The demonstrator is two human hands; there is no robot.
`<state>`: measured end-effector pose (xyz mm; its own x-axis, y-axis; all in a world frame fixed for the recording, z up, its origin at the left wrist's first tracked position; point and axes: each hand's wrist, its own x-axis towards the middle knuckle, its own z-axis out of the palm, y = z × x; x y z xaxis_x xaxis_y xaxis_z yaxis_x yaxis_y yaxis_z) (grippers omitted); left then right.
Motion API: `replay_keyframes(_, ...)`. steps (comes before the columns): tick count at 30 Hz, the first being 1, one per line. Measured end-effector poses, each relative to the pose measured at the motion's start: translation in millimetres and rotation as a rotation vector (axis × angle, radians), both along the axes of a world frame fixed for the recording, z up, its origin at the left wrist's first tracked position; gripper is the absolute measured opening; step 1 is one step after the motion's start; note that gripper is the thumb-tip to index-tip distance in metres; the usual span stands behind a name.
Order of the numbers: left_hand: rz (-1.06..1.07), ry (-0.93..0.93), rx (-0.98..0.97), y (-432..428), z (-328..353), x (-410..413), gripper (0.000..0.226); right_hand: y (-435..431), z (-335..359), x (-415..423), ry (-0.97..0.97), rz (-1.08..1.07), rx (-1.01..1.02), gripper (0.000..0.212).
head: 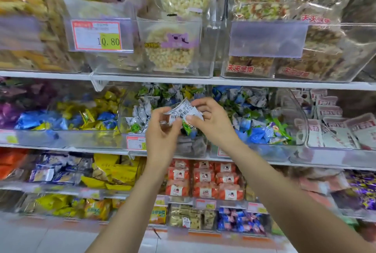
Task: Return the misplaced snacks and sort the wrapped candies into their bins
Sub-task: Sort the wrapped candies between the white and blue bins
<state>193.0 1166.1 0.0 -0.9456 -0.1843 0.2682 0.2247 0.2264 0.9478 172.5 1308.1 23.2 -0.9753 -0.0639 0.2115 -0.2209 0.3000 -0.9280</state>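
A small bunch of white wrapped candies (184,113) with black print is sitting between both hands, in front of the clear middle bin (130,110) on the second shelf. The left hand (162,130) is pinching the bunch's lower left edge with closed fingertips, while the right hand (211,120) is curling around its right side, thumb pressing the front. A green candy (188,126) is poking out just beneath the white ones.
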Motion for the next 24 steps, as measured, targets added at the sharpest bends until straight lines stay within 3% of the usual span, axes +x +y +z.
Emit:
replay_keyframes(9,0.144,0.158,-0.825,-44.0,-18.0,-29.2,0.063,-62.3,-4.8,-48.7,0.092,-0.108,0.348,0.031)
replay_keyframes(12,-0.005,0.253,-1.008,-49.1,-20.4,-38.1,0.062,-65.9,-1.3,-53.5,0.127,-0.098,0.483,0.016)
replay_keyframes(15,-0.145,0.255,-1.093,-55.1,-26.7,-45.7,0.058,-56.6,16.1,-47.2,0.133,-0.133,0.567,0.018)
replay_keyframes(20,-0.176,0.282,-1.224,-68.0,-28.8,-63.4,0.051,-35.9,14.3,-25.4,-0.093,-0.268,0.810,0.015)
replay_keyframes(24,-0.208,0.293,-1.210,-70.8,-26.3,-65.5,0.052,-46.6,2.8,-18.6,-0.290,-0.259,0.971,0.034)
